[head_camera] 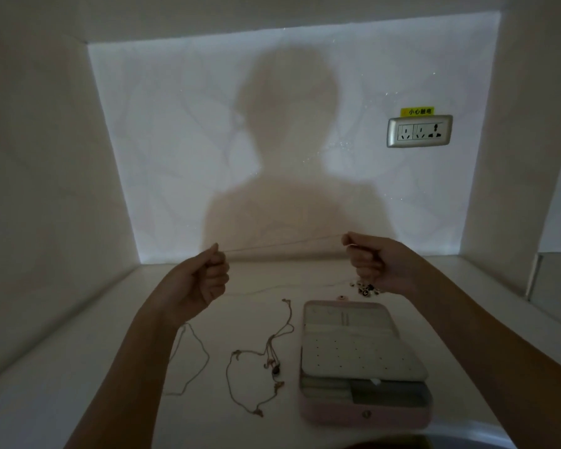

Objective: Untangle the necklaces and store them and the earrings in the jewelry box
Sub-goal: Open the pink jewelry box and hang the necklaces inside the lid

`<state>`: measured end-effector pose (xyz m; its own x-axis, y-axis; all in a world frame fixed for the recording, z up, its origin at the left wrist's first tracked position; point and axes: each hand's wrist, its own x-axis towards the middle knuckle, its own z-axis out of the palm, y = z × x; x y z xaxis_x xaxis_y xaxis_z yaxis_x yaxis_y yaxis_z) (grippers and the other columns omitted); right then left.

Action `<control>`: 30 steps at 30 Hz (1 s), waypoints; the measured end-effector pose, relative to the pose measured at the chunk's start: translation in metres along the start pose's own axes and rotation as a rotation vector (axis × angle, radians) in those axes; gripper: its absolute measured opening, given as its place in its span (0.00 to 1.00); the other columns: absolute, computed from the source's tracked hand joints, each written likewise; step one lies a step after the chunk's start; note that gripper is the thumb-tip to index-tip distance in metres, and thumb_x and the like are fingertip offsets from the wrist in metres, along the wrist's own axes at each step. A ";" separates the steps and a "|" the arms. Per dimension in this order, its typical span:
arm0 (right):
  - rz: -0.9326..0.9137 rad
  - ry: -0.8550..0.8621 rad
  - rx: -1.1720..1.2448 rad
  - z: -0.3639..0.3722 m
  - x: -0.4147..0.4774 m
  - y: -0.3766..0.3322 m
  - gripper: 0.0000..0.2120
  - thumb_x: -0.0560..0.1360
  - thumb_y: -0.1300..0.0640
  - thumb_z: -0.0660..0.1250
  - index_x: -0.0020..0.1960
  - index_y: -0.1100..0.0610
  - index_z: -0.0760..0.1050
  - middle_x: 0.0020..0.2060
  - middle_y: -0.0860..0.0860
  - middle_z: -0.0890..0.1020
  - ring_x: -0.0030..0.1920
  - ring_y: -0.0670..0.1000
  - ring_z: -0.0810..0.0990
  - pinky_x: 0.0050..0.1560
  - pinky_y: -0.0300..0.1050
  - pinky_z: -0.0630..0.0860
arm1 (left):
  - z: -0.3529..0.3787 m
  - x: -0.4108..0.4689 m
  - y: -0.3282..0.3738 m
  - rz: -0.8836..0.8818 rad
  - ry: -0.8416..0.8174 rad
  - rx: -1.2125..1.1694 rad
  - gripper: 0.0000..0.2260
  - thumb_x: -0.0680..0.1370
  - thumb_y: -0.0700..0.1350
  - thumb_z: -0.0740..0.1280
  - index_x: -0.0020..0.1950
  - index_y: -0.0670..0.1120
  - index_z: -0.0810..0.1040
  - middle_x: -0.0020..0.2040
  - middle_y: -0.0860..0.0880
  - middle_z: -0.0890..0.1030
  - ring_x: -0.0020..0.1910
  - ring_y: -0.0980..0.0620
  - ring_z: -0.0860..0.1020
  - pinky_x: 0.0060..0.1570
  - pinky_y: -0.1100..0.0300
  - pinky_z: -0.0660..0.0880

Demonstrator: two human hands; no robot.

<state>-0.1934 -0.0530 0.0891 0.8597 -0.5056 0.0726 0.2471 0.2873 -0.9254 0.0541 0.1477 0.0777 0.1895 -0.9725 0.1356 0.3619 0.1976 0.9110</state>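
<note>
A thin chain necklace (282, 243) is stretched taut in the air between my two hands. My left hand (204, 280) pinches its left end and my right hand (374, 264) pinches its right end, both raised above the counter. Below them on the white counter (78, 367) lies a rose-gold necklace (266, 354) with small charms, and a pale thin chain (195, 358) loops beside my left forearm. The pink jewelry box (363, 361) lies open at the right, its perforated earring panel up. A small heap of earrings (365, 288) sits behind the box, partly hidden by my right hand.
A wall socket (419, 131) with a yellow warning label is mounted on the back wall at the right. Side walls close in the counter on both sides. A dark rounded edge (402, 443) shows at the bottom of the view.
</note>
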 end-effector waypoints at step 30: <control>-0.203 0.027 -0.611 0.051 0.016 -0.125 0.10 0.79 0.61 0.60 0.50 0.61 0.79 0.27 0.47 0.73 0.23 0.41 0.65 0.27 0.32 0.67 | 0.059 0.068 -0.114 -0.028 0.284 0.738 0.06 0.78 0.41 0.65 0.44 0.44 0.82 0.40 0.46 0.84 0.38 0.54 0.80 0.43 0.61 0.78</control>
<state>-0.1879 -0.0550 0.2254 0.8092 -0.5236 0.2665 0.0974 -0.3277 -0.9397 -0.0284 0.0520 0.0065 0.4511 -0.8875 0.0944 -0.3097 -0.0565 0.9492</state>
